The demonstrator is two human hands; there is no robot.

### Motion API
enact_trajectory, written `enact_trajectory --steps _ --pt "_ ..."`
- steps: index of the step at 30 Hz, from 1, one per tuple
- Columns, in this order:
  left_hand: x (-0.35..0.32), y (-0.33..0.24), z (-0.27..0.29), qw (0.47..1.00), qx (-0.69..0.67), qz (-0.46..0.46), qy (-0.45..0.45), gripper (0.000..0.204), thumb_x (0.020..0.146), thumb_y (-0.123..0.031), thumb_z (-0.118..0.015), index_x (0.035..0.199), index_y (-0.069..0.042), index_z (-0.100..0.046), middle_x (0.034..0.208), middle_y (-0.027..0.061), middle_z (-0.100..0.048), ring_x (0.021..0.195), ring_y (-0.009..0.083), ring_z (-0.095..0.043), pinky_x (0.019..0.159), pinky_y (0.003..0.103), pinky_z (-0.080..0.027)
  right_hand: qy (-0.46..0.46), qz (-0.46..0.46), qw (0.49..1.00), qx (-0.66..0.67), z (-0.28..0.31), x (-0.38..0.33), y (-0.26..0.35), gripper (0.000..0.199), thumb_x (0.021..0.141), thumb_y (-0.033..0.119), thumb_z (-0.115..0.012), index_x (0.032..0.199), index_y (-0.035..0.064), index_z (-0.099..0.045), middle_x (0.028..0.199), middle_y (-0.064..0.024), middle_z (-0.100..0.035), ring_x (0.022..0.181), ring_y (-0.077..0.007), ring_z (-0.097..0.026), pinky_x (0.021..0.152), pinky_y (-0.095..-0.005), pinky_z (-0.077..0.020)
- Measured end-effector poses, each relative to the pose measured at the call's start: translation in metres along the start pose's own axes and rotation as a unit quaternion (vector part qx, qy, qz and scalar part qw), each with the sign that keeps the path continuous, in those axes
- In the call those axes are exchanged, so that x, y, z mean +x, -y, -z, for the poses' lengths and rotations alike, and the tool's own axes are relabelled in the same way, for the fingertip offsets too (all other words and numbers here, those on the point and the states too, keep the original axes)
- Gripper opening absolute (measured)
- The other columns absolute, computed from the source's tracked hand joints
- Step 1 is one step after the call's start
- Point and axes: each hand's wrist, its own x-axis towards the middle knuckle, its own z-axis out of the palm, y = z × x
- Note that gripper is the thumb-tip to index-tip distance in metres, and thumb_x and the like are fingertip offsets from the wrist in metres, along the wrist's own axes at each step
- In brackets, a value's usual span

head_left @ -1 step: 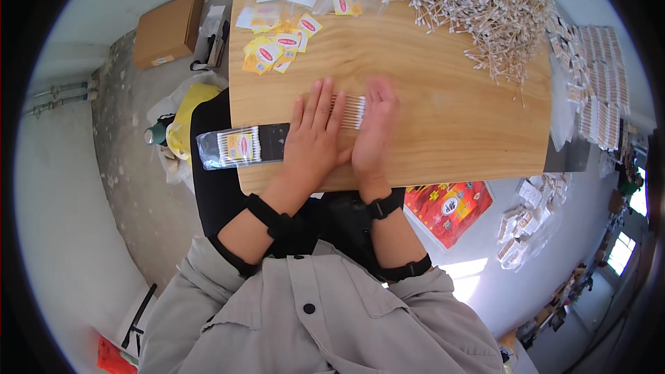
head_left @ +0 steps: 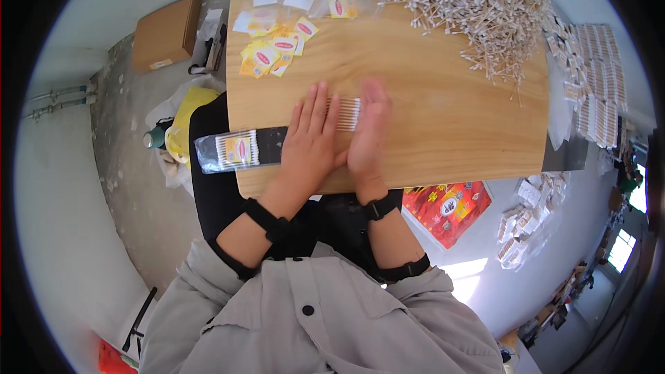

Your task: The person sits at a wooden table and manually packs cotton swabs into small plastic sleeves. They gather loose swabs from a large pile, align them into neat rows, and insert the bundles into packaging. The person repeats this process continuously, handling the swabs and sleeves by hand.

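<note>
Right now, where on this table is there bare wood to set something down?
On the table, the widest bare patch lies right of the right hand, nearer than the cotton swab heap; another runs between that heap and the yellow cards. Crowded: the far corners, and between right hand and left hand, where a row of swabs lies.

Near the front edge of the desk (head_left: pixel 457 138), the left hand (head_left: pixel 309 140) stretched palm-down while the blurred right hand (head_left: pixel 367 140) stood edgewise beside it.
</note>
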Motion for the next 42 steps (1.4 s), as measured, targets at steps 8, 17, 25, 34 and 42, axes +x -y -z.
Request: enact_trajectory --steps 8,17,25,34,42 --pt "-0.024 -0.004 0.013 0.998 -0.012 0.035 0.051 0.106 0.073 -0.045 -0.076 0.15 0.006 -0.024 0.159 0.026 -0.019 0.148 0.0405 -0.018 0.119 0.051 -0.018 -0.026 0.034 0.965 -0.258 0.041 0.033 0.035 0.039 0.099 0.015 -0.052 0.134 0.0002 -0.048 0.115 -0.0119 -0.052 0.107 -0.0228 -0.054 0.091 -0.0361 -0.0454" --pt "-0.022 -0.005 0.012 0.999 -0.014 0.014 0.033 0.108 0.074 -0.047 -0.075 0.151 0.005 -0.021 0.159 0.0259 -0.018 0.148 0.0408 -0.017 0.119 0.053 -0.019 -0.206 0.07 0.746 -0.629 0.158 0.16 0.069 0.024 0.089 0.02 -0.064 0.111 0.0135 -0.063 0.094 -0.0111 -0.057 0.085 -0.0292 -0.059 0.075 -0.043 -0.0488" --pt "-0.024 -0.005 0.014 0.999 -0.012 0.024 0.044 0.107 0.073 -0.045 -0.078 0.15 0.005 -0.024 0.158 0.0256 -0.02 0.148 0.0396 -0.018 0.119 0.051 -0.019 -0.122 0.112 0.805 -0.569 0.111 0.094 0.064 0.012 0.087 0.006 -0.064 0.095 0.0129 -0.071 0.088 -0.0067 -0.058 0.075 -0.0221 -0.059 0.067 -0.0342 -0.0474" --pt "-0.023 -0.003 0.014 0.998 -0.033 0.028 0.042 0.107 0.073 -0.047 -0.077 0.15 0.005 -0.024 0.159 0.0251 -0.02 0.149 0.0383 -0.019 0.119 0.05 -0.02 0.125 0.12 0.877 -0.449 0.06 0.075 0.061 0.015 0.087 0.002 -0.063 0.096 0.0105 -0.071 0.092 -0.0082 -0.056 0.077 -0.0209 -0.061 0.067 -0.0301 -0.0481" --pt "-0.026 -0.001 0.01 0.999 -0.029 0.032 0.032 0.109 0.071 -0.052 -0.076 0.151 0.003 -0.025 0.16 0.0228 -0.019 0.15 0.0349 -0.017 0.12 0.048 -0.018 0.023 0.173 0.807 -0.564 0.018 0.067 0.05 0.028 0.079 0.017 -0.077 0.104 0.0096 -0.068 0.104 -0.0119 -0.055 0.085 -0.025 -0.061 0.071 -0.0354 -0.0511"
